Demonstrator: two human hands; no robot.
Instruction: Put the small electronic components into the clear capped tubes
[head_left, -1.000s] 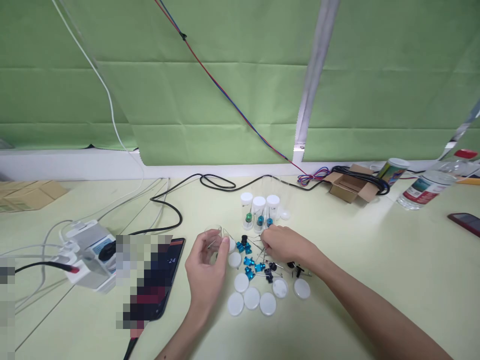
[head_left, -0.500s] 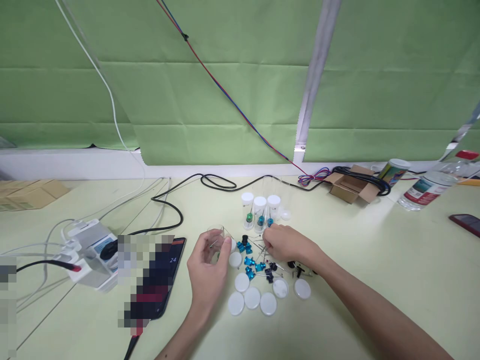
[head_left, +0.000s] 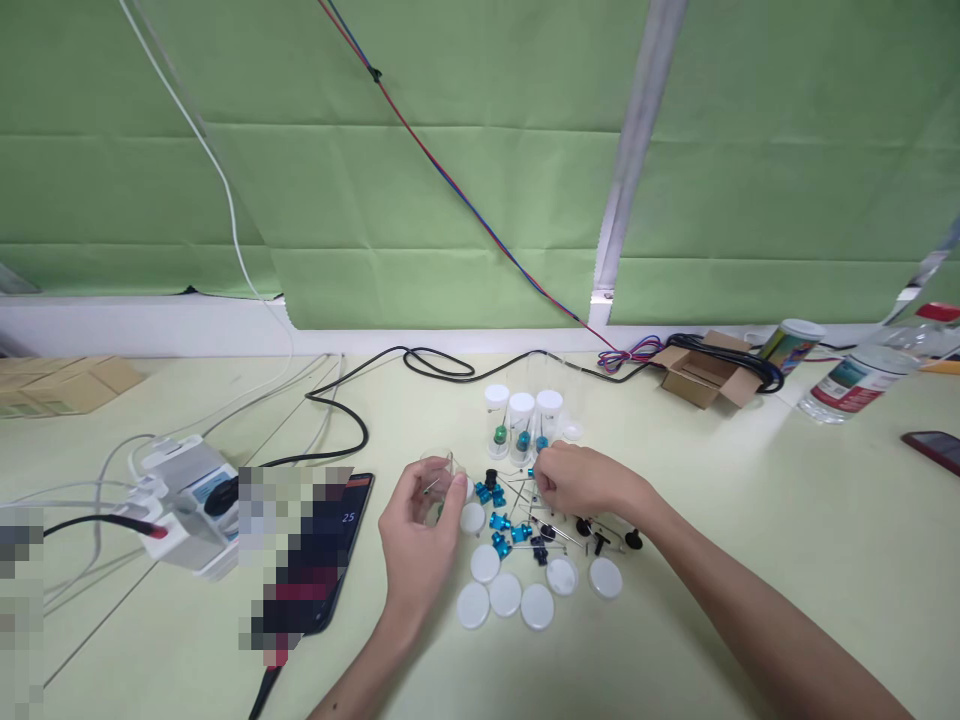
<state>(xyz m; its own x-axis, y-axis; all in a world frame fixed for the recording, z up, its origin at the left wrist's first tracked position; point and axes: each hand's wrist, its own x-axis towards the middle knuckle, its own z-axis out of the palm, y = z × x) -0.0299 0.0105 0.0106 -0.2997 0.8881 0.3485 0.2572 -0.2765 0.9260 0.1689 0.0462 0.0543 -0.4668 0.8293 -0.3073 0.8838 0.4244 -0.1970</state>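
Note:
My left hand (head_left: pixel 424 525) is wrapped round a clear plastic jar (head_left: pixel 437 462); a thin metal rod and a bit of green show through its wall. My right hand (head_left: pixel 574 480) is closed over the pile of small parts, its fingertips hidden behind the knuckles. A bit of blue shows beside those fingers, but what they grip cannot be made out. Between the hands lie several blue metal knobs (head_left: pixel 500 521), black knobs (head_left: pixel 539 549) and thin metal rods (head_left: pixel 559 533). Loose white lids (head_left: pixel 505 594) are spread in front of the pile.
Behind the pile stand three white-capped clear jars (head_left: pixel 521 428) with green or blue knobs inside. A phone (head_left: pixel 346 560) and a white power strip (head_left: pixel 184 490) lie at left. Black cable (head_left: pixel 435 374) runs along the back towards a small open carton (head_left: pixel 701 380). A water bottle (head_left: pixel 855 380) stands at right.
My right hand has shifted slightly right over the pile, uncovering more rods and black parts. My left hand keeps its hold on the jar. The whole view has moved a little.

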